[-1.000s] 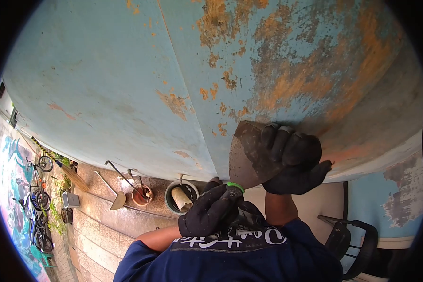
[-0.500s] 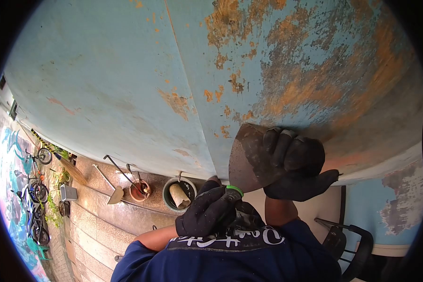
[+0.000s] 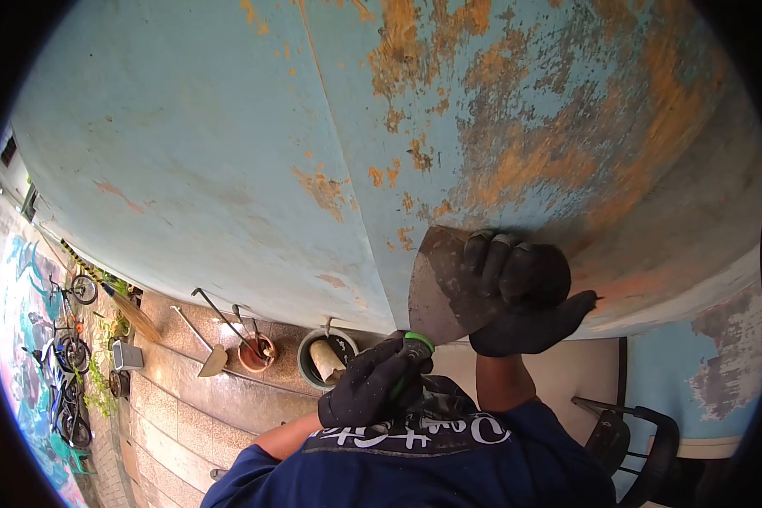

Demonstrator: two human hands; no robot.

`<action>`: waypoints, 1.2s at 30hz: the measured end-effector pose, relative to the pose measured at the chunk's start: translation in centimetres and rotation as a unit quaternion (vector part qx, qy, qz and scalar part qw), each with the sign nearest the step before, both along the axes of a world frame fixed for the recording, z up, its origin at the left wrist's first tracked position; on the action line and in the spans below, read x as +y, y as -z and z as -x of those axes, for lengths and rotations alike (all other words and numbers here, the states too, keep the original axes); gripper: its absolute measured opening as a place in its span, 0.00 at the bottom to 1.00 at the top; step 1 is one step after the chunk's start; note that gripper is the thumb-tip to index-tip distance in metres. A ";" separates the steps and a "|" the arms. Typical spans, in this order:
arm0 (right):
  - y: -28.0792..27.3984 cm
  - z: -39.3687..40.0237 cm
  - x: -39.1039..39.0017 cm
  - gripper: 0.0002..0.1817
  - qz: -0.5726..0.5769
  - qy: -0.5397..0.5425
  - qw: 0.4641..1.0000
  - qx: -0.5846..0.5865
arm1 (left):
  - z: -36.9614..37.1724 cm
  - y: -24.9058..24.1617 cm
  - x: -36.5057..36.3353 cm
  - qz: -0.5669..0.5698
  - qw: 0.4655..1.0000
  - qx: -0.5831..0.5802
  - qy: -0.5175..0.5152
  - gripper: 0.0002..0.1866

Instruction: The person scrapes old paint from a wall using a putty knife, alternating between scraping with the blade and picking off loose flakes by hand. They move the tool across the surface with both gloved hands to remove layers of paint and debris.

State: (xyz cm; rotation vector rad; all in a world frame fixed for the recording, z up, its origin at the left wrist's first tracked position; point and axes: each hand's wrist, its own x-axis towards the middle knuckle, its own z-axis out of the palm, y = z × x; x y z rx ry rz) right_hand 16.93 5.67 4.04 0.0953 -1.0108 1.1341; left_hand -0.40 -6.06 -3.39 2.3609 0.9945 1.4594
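There are two gloved hands (image 3: 368, 385) (image 3: 525, 292), one sheet (image 3: 436, 292), two containers (image 3: 305, 370) (image 3: 256, 364), one broom (image 3: 137, 317) and one chair (image 3: 667, 440).

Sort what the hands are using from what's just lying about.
In use: broad grey metal blade (black-gloved right hand); green-rimmed tool (gloved left hand); patchy blue wall.

Apparently lying about: straw broom; round reddish pot; round green bucket; black chair.

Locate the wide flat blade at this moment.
Head view, just right of centre: the flat blade is in the right hand, by the blue wall and above-right of the left hand.
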 end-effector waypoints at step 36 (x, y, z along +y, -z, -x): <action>-0.1 0.8 0.7 0.39 -0.011 -0.017 0.997 0.072 | 2.6 -2.5 0.9 0.326 0.934 -0.076 0.124 0.22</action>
